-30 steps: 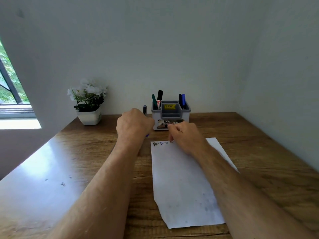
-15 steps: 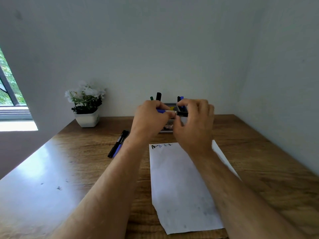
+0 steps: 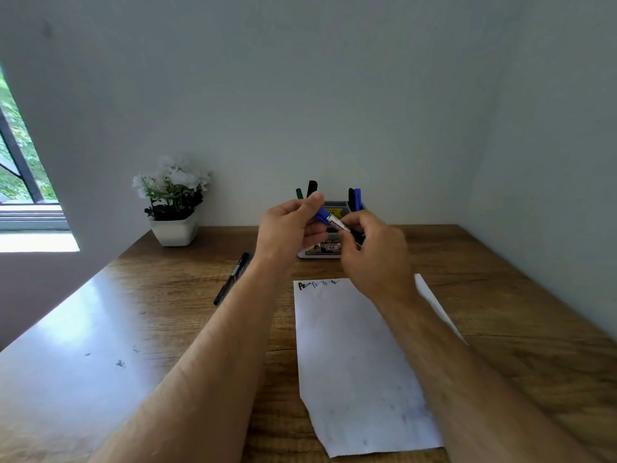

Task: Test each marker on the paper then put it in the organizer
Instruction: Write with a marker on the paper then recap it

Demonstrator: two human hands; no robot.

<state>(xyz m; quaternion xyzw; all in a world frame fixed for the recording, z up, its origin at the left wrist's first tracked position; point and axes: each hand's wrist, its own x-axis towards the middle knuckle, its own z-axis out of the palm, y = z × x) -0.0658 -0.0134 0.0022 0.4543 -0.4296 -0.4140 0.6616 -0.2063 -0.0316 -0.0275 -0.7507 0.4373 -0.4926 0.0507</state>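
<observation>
Since a moment ago the blue marker (image 3: pixel 329 220) has tilted between my hands, above the paper (image 3: pixel 354 362) on the tabletop (image 3: pixel 100 329). Left hand (image 3: pixel 290 230) clamps its blue end, right hand (image 3: pixel 374 252) its body — uncapping, I judge. Next: scribble, then the organizer (image 3: pixel 337 207) behind.

Occlusions and unreadable detail, head view

Organizer (image 3: pixel 322 254): mostly hidden behind both hands; compartments not distinguishable. Blue marker (image 3: pixel 329 219): ends buried in left hand (image 3: pixel 288 228) and right hand (image 3: pixel 375 252), label print unreadable. Scribbles (image 3: pixel 319 284) at the paper's top edge too small to read. Black marker (image 3: pixel 232 278) on the surface: lower end blurred. Window (image 3: pixel 20 182) cut by left frame edge.
</observation>
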